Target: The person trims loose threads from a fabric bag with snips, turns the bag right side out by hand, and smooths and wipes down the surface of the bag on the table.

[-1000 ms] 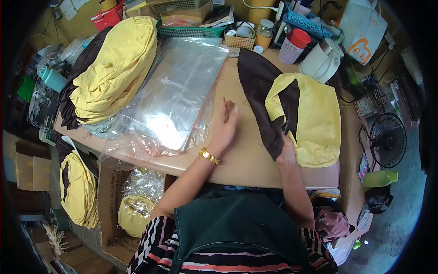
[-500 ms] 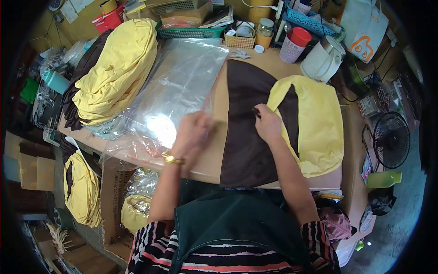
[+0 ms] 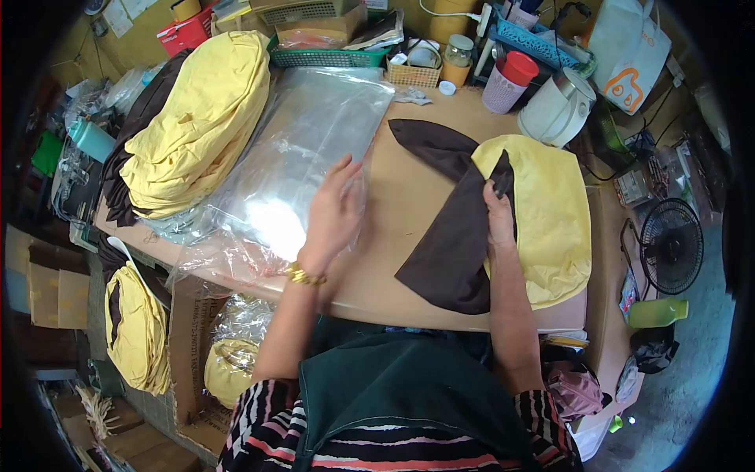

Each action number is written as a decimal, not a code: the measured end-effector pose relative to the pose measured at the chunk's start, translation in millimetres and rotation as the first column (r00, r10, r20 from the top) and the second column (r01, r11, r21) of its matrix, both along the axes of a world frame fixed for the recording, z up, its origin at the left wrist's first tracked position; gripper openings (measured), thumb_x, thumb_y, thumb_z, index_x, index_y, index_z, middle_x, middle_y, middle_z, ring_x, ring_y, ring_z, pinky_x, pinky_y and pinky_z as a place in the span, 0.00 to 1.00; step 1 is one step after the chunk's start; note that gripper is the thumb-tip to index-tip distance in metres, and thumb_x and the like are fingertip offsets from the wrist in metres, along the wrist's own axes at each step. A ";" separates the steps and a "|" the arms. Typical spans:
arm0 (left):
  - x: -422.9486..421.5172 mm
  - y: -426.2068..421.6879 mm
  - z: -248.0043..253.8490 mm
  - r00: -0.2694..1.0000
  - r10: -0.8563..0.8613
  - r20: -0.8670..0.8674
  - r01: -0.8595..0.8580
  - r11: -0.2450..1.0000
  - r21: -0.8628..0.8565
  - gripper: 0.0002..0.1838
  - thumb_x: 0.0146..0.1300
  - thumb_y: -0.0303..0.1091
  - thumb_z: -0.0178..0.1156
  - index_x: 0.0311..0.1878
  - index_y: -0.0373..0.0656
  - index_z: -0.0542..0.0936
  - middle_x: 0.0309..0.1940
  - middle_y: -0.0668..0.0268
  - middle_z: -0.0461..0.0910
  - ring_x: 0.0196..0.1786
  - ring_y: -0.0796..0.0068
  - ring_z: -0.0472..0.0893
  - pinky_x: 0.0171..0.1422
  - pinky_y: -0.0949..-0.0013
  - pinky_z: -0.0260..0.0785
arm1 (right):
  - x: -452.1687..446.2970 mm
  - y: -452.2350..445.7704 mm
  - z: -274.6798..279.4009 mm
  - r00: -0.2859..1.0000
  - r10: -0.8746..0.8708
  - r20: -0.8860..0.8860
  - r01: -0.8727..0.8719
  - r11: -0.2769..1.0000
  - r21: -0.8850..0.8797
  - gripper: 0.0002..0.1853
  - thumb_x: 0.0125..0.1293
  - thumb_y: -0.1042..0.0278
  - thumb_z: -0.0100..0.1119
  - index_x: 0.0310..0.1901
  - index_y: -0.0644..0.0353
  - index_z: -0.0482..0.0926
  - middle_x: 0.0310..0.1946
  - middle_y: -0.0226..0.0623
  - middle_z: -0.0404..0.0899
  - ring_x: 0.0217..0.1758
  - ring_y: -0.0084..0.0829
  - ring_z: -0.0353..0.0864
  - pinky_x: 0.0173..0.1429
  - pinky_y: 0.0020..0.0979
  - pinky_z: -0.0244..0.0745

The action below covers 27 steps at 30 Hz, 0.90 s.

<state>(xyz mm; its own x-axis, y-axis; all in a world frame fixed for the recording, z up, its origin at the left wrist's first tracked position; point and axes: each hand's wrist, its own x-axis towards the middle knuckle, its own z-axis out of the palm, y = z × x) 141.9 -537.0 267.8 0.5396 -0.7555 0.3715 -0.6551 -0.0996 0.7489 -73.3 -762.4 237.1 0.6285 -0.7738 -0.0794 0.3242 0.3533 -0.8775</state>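
brown cloth lies folded, partly over yellow cloth on the table, its fold pinched in my right hand. my left hand, loosely open, is over the clear plastic sheets.

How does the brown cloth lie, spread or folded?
Partly folded: the brown cloth splays at both ends, its middle gathered in at the right hand.

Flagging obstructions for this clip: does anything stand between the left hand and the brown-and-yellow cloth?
Nothing visible does; a stretch of tabletop lies between the left hand and the cloth.
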 end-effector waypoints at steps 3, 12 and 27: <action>-36.5 -56.5 -21.4 0.861 0.284 0.422 -0.368 0.920 0.134 0.33 0.69 0.41 0.55 0.74 0.41 0.61 0.76 0.50 0.55 0.78 0.43 0.53 0.75 0.36 0.48 | -11.9 -18.4 -14.6 0.996 0.045 0.076 -0.050 0.996 0.067 0.13 0.72 0.55 0.60 0.47 0.57 0.79 0.40 0.32 0.84 0.38 0.26 0.84 0.45 0.29 0.81; -91.9 7.6 8.9 -0.013 -0.838 -0.545 0.987 -0.098 0.128 0.22 0.65 0.31 0.58 0.61 0.35 0.76 0.45 0.58 0.86 0.50 0.69 0.84 0.55 0.66 0.74 | -12.9 -31.5 -25.6 0.994 0.040 0.102 -0.056 0.986 0.158 0.15 0.74 0.55 0.55 0.52 0.57 0.79 0.42 0.30 0.83 0.42 0.25 0.83 0.47 0.28 0.80; -94.2 -56.6 -29.7 0.708 -0.491 0.508 0.210 0.833 0.512 0.27 0.65 0.41 0.49 0.63 0.32 0.72 0.67 0.48 0.68 0.73 0.52 0.63 0.76 0.30 0.36 | 10.8 -29.9 -57.5 0.920 -0.304 -0.247 0.161 0.869 -0.468 0.12 0.71 0.55 0.61 0.39 0.56 0.81 0.29 0.24 0.79 0.29 0.21 0.76 0.37 0.26 0.71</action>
<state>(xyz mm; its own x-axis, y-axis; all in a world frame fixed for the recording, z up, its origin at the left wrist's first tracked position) 47.7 -593.7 238.1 -0.0271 -0.9892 0.1441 -0.9897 0.0467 0.1351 -62.5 -792.3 179.6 0.4251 -0.8943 0.1395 0.0427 -0.1342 -0.9900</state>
